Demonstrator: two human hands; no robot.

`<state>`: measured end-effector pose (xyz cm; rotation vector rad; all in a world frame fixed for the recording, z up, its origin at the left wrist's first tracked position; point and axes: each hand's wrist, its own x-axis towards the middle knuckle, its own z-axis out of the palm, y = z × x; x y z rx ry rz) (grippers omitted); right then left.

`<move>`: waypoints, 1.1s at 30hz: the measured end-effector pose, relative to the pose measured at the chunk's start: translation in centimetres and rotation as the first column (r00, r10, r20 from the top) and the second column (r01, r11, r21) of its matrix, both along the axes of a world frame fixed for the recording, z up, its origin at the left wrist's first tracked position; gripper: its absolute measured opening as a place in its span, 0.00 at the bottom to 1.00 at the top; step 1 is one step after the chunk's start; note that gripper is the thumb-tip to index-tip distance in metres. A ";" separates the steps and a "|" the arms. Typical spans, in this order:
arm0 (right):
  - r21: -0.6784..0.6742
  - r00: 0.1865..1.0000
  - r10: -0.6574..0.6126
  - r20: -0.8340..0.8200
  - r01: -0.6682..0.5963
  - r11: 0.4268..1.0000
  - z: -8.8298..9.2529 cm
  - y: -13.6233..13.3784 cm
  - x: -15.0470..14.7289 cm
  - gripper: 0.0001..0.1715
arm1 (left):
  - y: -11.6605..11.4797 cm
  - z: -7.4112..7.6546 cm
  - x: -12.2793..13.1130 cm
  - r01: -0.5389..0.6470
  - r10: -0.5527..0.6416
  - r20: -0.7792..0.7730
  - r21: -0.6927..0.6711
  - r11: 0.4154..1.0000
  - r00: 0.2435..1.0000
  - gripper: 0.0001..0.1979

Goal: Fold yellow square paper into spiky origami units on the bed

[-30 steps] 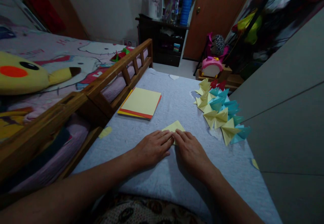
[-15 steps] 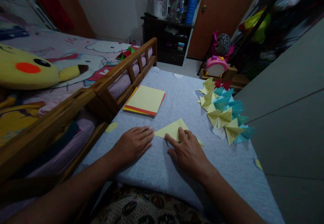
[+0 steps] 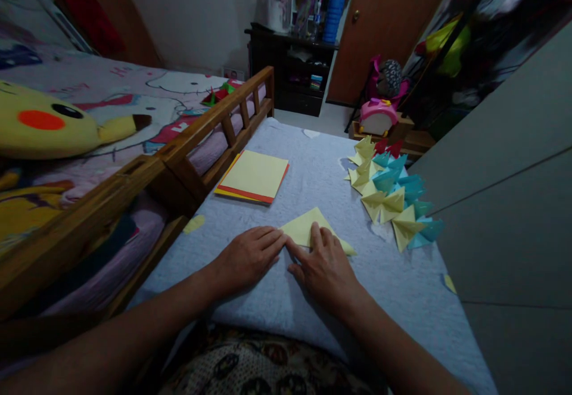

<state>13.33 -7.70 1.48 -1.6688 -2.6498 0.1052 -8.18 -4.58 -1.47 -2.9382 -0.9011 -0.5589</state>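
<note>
A yellow paper folded into a triangle [image 3: 308, 226] lies on the light blue mat [image 3: 313, 299] in front of me. My right hand [image 3: 324, 267] lies flat on its near edge, fingers stretched out and pressing the paper. My left hand [image 3: 248, 258] rests flat on the mat, fingers together, its tips touching the triangle's left corner. A stack of square coloured sheets [image 3: 253, 176], yellow on top, sits further back on the left. A row of folded yellow, blue and red paper pieces [image 3: 391, 195] lies at the right.
A wooden bed rail [image 3: 196, 139] runs along the mat's left side, with a yellow plush [image 3: 49, 124] on the bed behind it. A grey cabinet wall [image 3: 513, 192] borders the right. A pink toy [image 3: 379, 115], dark shelf [image 3: 295, 67] and a door stand at the back.
A second ago both hands pressed together over the paper's near edge. The left hand then slid out to the left and has now come back to the triangle's corner. The right hand stays on the paper.
</note>
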 end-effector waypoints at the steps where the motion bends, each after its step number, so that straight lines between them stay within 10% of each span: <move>1: 0.001 1.000 0.003 -0.005 -0.003 1.000 -0.1 -0.1 0.2 0.35 | 0.0 0.0 0.0 -0.001 0.001 -0.010 0.004 1.000 1.000 0.15; 33: 0.185 0.984 -0.164 0.074 0.148 0.971 -2.6 -5.6 11.1 0.28 | 0.1 -0.3 -0.6 -0.018 0.019 -0.048 0.017 1.000 0.999 0.16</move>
